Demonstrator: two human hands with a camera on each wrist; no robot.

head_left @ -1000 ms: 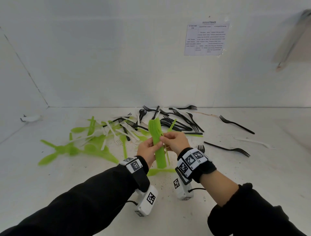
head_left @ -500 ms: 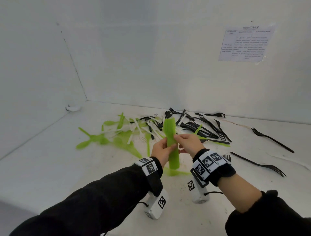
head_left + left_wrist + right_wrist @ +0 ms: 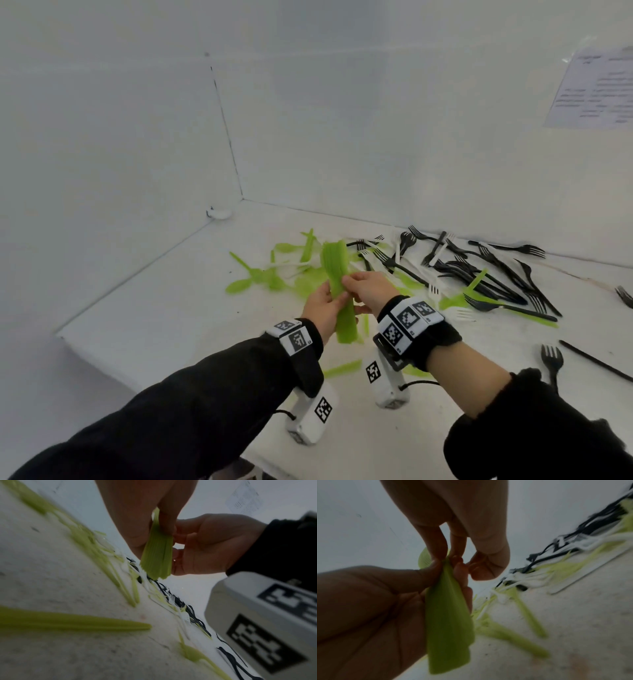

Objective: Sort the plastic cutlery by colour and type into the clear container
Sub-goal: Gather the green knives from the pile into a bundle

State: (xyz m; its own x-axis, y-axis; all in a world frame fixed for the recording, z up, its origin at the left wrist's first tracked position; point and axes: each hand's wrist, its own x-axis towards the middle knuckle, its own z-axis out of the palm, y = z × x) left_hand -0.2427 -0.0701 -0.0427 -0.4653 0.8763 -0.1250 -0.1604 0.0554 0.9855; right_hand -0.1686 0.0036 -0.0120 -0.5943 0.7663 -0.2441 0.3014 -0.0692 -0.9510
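Both hands: we are still gripping one stacked bundle of green cutlery (image 3: 337,291), left hand (image 3: 322,310) wrapping, right hand (image 3: 368,287) pinching, above the desk (image 3: 154,308), gaze now swung left, container unseen.
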